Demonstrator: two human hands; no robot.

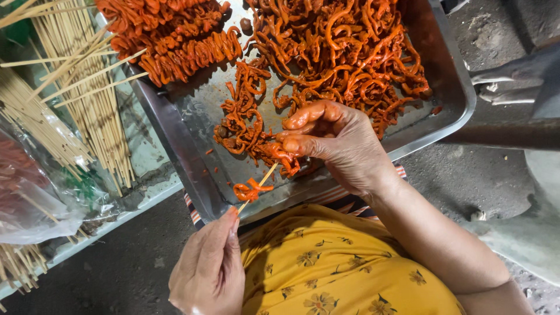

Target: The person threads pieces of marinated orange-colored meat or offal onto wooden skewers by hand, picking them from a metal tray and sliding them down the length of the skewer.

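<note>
Head view looks down at a metal tray of orange-red marinated strips. The left hand pinches the lower end of a thin wooden skewer, which already carries a curled strip just off the tray's near rim. The right hand pinches another strip at the skewer's tip, possibly threading it. Spare skewers lie on the surface to the left, beside filled ones.

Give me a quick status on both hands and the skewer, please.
Left hand pinching the bamboo skewer, one orange strip threaded. Right hand feeding another marinated strip onto the tip, above the metal tray. Nothing in the way.
</note>
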